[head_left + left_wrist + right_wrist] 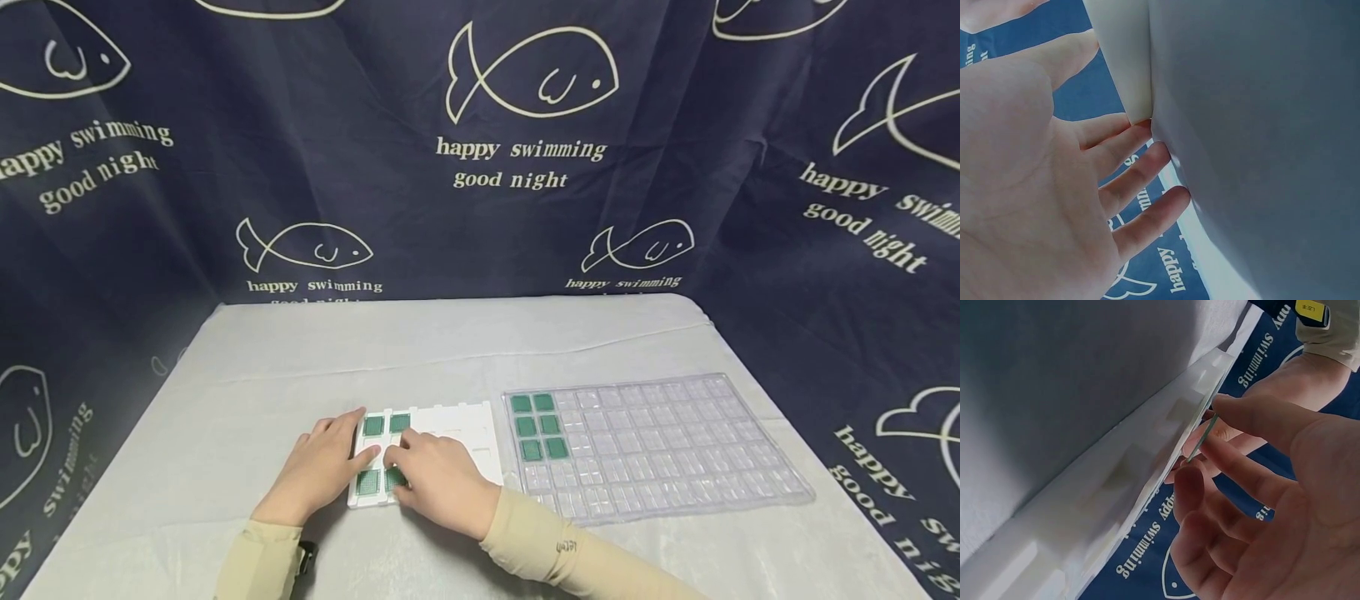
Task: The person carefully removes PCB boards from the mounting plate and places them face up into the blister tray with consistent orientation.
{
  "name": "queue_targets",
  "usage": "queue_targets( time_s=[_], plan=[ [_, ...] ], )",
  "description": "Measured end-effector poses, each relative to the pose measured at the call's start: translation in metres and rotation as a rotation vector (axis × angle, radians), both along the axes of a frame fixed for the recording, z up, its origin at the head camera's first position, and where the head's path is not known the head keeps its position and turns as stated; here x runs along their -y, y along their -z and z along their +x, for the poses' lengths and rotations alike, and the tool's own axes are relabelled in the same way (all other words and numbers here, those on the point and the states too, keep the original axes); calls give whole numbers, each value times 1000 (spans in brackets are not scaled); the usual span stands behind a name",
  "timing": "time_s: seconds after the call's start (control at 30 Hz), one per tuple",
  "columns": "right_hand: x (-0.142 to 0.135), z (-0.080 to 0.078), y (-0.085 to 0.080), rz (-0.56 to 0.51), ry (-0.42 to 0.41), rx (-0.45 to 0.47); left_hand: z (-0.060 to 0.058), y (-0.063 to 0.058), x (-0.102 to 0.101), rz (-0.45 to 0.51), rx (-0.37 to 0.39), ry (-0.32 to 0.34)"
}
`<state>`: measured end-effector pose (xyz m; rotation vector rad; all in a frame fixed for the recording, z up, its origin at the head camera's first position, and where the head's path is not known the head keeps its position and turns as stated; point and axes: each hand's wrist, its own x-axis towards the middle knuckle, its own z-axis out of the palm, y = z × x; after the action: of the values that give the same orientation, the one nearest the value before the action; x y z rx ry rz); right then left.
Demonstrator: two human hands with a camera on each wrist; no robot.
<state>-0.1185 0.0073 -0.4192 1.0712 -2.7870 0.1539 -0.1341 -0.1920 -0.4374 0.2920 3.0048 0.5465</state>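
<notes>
A flat white tray (461, 421) lies on the table with thin green square chips in it: two along the far side and one chip (367, 482) at the near left corner. My right hand (442, 479) pinches another green chip (1202, 439) by its edges, low over the tray beside that corner chip; fingers partly cover it in the head view. My left hand (318, 471) rests against the tray's left edge, its thumb over the tray. In the left wrist view its fingers (1147, 172) reach out fairly straight and touch the edge.
Right of the white tray lies a large clear plastic tray (675, 442) with many small compartments. Several green chips (527, 426) fill its two leftmost columns at the far end. A pale cloth covers the table (420, 350), and dark fish-print curtains (405, 200) hang around it.
</notes>
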Motion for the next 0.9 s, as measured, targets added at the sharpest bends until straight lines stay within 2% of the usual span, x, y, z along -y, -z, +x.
queue_targets(
  time_s=[0.37, 0.63, 0.9],
  plan=[
    [-5, 0, -1, -15, 27, 50, 0, 1, 0, 4, 6, -6],
    [-11, 0, -3, -39, 28, 53, 0, -1, -1, -4, 2, -2],
    [-24, 0, -2, -51, 69, 108, 0, 0, 0, 4, 17, -10]
  ],
)
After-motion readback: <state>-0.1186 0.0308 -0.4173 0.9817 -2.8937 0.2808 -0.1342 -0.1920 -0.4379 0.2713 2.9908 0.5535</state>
